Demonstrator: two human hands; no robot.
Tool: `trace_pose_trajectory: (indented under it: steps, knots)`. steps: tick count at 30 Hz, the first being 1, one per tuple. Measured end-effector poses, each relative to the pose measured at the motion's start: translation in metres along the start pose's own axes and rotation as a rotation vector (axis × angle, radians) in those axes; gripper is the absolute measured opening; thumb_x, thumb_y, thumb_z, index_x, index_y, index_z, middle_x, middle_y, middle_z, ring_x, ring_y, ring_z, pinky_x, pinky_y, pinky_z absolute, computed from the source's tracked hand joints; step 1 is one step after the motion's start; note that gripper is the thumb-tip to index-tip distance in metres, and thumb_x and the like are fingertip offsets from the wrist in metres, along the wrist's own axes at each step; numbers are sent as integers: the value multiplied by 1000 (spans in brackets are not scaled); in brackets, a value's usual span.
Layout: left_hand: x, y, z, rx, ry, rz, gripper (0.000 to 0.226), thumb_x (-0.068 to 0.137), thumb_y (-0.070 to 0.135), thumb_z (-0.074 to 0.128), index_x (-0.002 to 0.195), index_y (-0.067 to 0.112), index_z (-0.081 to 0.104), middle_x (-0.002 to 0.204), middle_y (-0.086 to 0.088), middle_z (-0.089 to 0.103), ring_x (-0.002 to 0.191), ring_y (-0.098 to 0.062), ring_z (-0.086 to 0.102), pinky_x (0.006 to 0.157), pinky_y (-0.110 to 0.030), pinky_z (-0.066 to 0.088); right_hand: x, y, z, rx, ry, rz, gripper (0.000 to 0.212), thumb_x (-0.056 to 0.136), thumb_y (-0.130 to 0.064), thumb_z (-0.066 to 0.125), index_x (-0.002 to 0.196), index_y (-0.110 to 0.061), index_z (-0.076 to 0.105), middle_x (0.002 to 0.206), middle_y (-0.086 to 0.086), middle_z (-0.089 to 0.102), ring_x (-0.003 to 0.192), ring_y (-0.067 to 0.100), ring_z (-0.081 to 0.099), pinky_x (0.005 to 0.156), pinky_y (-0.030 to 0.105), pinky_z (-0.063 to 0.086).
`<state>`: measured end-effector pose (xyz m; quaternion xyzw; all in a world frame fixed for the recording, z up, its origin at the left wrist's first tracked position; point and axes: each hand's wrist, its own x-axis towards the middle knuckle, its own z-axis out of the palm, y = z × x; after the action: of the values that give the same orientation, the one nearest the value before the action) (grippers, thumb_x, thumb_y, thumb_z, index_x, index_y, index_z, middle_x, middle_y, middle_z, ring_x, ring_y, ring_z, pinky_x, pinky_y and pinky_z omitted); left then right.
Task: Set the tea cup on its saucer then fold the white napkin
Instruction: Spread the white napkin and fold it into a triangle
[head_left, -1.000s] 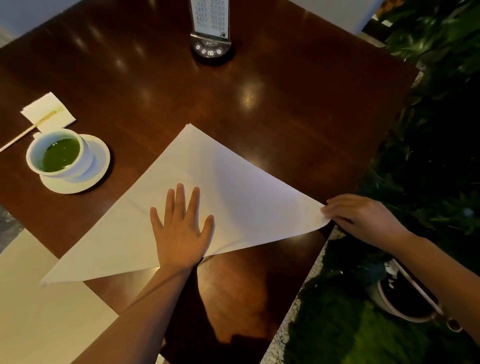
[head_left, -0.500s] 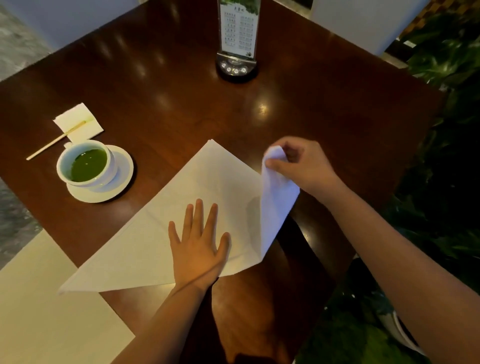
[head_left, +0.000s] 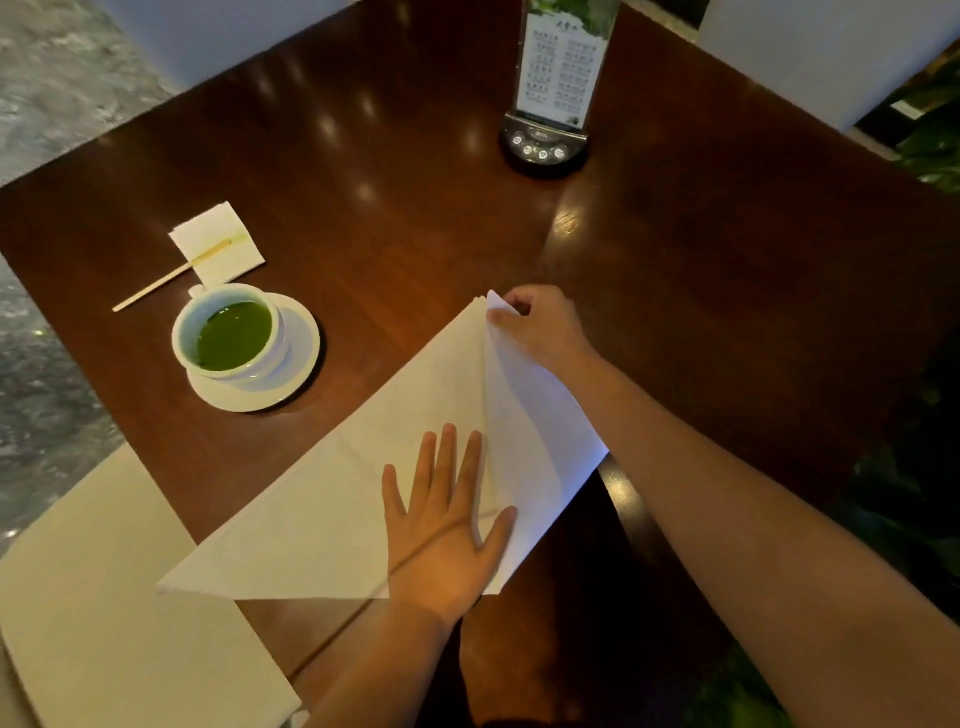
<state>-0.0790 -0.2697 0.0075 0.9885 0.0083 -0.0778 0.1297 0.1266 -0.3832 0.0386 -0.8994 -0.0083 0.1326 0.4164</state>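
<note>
A white tea cup (head_left: 228, 332) filled with green tea stands on its white saucer (head_left: 298, 364) at the left of the dark wooden table (head_left: 675, 260). The white napkin (head_left: 322, 499) lies as a triangle at the table's near edge. My left hand (head_left: 447, 530) presses flat on its middle, fingers spread. My right hand (head_left: 545, 325) pinches the napkin's right corner and holds it over the triangle's top point, so the right flap is folded up and over.
A small white paper square (head_left: 218, 249) with a wooden stirrer (head_left: 171, 275) lies behind the cup. A menu stand (head_left: 550, 93) on a black base sits at the table's far side. Pale chair seats (head_left: 93, 597) lie at the lower left, green plants at the right.
My right hand has lifted the napkin's right corner from the table edge and carried it up and left to the top point. The left hand has stayed pressed on the napkin.
</note>
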Motion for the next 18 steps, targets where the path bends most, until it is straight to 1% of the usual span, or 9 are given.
trace_pose_trajectory:
  steps: [2, 4, 7, 9, 11, 13, 15, 16, 18]
  knots:
    - [0, -1, 1, 11, -7, 5, 67, 92, 63, 15, 149, 29, 20, 156, -4, 22, 144, -21, 14, 110, -57, 11, 2, 0, 4, -98, 18, 11, 20, 88, -33, 57, 75, -19, 62, 66, -6, 58, 77, 18, 58, 89, 42, 40]
    - [0, -1, 2, 16, -14, 9, 65, 92, 61, 15, 149, 30, 19, 156, -3, 21, 144, -22, 13, 110, -58, 11, 4, 0, 7, -177, 52, 6, 18, 88, -32, 55, 75, -20, 59, 70, -3, 60, 79, 17, 57, 90, 40, 33]
    - [0, 1, 0, 1, -15, 4, 60, 95, 57, 13, 149, 31, 17, 156, -4, 22, 144, -23, 15, 110, -58, 11, 2, -1, 9, -243, 90, -15, 14, 86, -30, 54, 75, -22, 56, 76, -2, 61, 83, 17, 56, 90, 40, 31]
    - [0, 1, 1, -7, -13, 14, 57, 97, 53, 11, 150, 31, 14, 157, -3, 20, 145, -22, 14, 110, -58, 11, 0, 0, 11, -288, 108, -37, 11, 86, -31, 55, 86, -22, 60, 89, 0, 63, 92, 17, 56, 93, 41, 32]
    - [0, 1, 2, -5, -11, 36, 56, 97, 50, 10, 150, 31, 11, 158, -3, 17, 145, -20, 12, 110, -58, 9, -6, 1, 13, -437, 170, -135, 30, 88, -35, 57, 115, -21, 58, 118, 3, 59, 113, 20, 50, 99, 41, 29]
    - [0, 0, 2, -2, -9, 56, 55, 98, 46, 10, 151, 30, 10, 158, -2, 15, 145, -20, 11, 110, -58, 9, -17, 4, 15, -593, 247, -332, 47, 92, -32, 52, 136, -18, 43, 141, 6, 45, 131, 24, 37, 105, 45, 26]
    - [0, -1, 2, 10, -19, 93, 54, 98, 41, 11, 151, 27, 13, 158, 0, 15, 145, -19, 12, 110, -58, 10, -34, 11, 25, -707, 207, -499, 49, 95, -31, 41, 141, -14, 36, 148, 9, 37, 138, 25, 29, 109, 50, 23]
    - [1, -1, 3, 20, -28, 122, 54, 99, 38, 12, 151, 24, 15, 158, 0, 16, 145, -19, 13, 110, -58, 11, -41, 17, 31, -745, 155, -526, 50, 96, -33, 35, 141, -11, 36, 148, 10, 37, 138, 26, 30, 109, 51, 24]
    - [0, -1, 5, 35, -46, 175, 54, 99, 36, 10, 150, 21, 19, 157, 2, 19, 144, -19, 16, 109, -59, 12, -48, 28, 40, -750, 56, -478, 55, 94, -37, 28, 138, -7, 41, 144, 12, 43, 135, 27, 36, 108, 50, 27]
